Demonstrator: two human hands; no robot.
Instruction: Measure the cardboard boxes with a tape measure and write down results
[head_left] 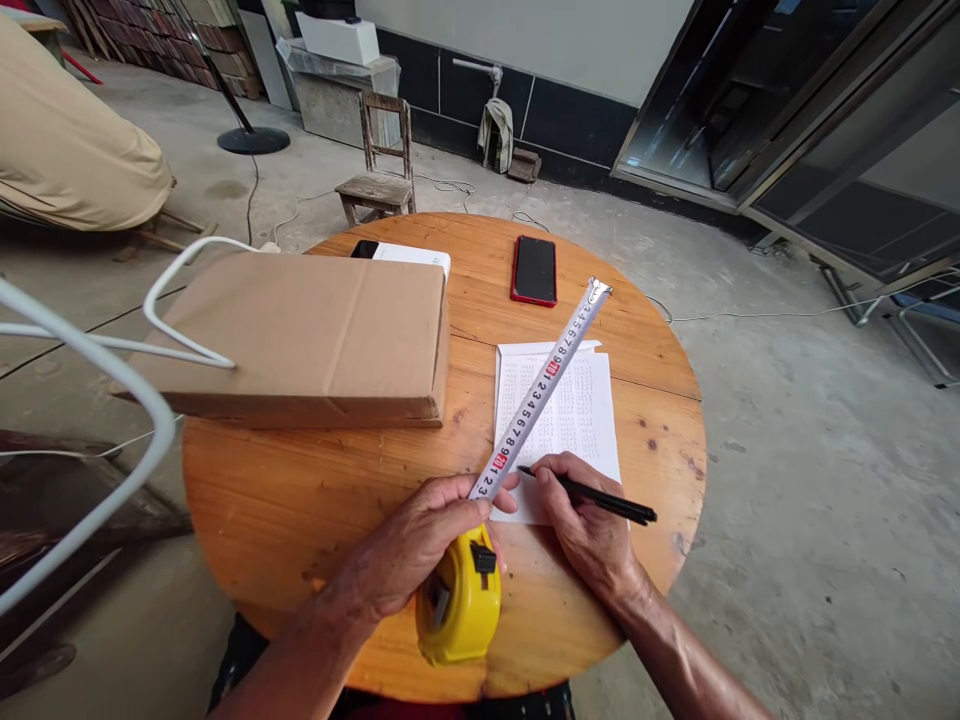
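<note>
My left hand point(427, 535) is closed on a yellow tape measure point(469, 600), thumb on the blade near its mouth. The white blade point(536, 398) is pulled out and slants up to the right across the paper, its metal hook end past the sheet's top edge. In my right hand point(589, 530) is a black pen point(607, 500), its tip pointing left close to the blade. Beneath lies a white sheet of paper point(600, 420) with rows of small marks. Part of the paper is hidden by the blade and my hands.
A closed cardboard box point(322, 340) fills the left of the round wooden table point(645, 440). A red-edged phone point(534, 270) lies at the back, and a white item point(416, 256) sits behind the box. White curved tubing point(154, 400) stands at left. Beyond is a small wooden chair point(381, 185).
</note>
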